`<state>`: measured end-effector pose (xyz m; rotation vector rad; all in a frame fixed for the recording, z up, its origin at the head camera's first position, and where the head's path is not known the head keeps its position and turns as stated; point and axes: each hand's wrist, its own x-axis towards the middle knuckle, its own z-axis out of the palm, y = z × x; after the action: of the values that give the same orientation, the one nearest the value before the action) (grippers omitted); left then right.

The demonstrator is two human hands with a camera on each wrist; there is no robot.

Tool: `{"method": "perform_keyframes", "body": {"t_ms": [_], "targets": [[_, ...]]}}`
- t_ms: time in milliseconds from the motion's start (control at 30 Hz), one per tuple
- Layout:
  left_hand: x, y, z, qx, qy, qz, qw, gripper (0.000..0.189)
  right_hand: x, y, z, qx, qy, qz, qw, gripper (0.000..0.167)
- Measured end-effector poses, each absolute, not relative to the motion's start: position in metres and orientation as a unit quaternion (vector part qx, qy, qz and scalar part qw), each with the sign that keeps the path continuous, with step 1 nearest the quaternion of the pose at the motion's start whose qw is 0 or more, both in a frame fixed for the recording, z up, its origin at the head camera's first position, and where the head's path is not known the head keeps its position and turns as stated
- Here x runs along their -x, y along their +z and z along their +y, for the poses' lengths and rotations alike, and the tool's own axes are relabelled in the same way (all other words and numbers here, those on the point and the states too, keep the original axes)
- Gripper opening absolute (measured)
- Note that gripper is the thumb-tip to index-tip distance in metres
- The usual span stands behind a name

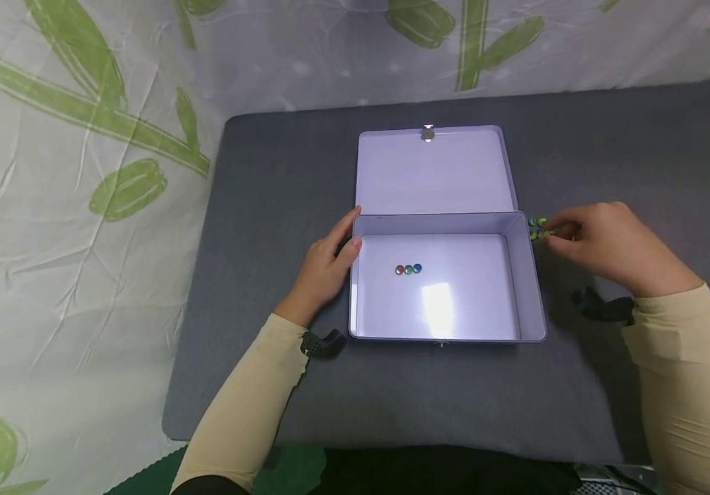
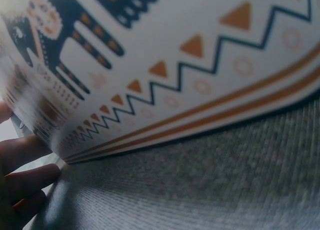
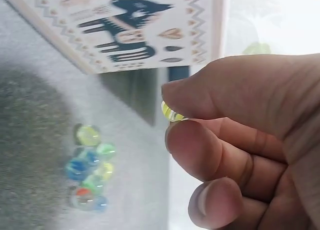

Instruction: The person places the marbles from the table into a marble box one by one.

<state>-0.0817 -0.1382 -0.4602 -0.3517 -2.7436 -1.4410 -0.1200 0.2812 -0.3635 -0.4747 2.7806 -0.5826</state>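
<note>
Keep the yellow-and-clear glass marble (image 3: 172,111) pinched lightly but surely between thumb and forefinger of the right hand (image 1: 615,244), just outside the right wall of the open, pale rectangular box (image 1: 380,302). Use the left hand (image 1: 320,271), spread wide against the left wall, to steady against sliding. Avoid brushing the loose cluster of blue, green and yellow glass marbles (image 3: 90,157) on the grey table (image 1: 268,179). If bound for the box, lift well clear of the rim, lower close beside the red, green and blue marble row (image 1: 409,269), and release gently to prevent rolling.
</note>
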Motion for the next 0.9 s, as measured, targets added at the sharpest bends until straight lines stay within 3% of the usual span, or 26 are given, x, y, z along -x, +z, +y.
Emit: {"method": "perform_keyframes", "body": {"t_ms": [433, 900], "targets": [[0.082, -0.459, -0.138, 0.116, -0.462, -0.879, 0.01, 0.087, 0.117, -0.331, 0.273, 0.174, -0.206, 0.959, 0.087, 0.02], [0.081, -0.459, -0.137, 0.117, -0.466, -0.877, 0.01, 0.083, 0.123, -0.318, 0.237, 0.213, -0.231, 0.946, 0.081, 0.016]]}}
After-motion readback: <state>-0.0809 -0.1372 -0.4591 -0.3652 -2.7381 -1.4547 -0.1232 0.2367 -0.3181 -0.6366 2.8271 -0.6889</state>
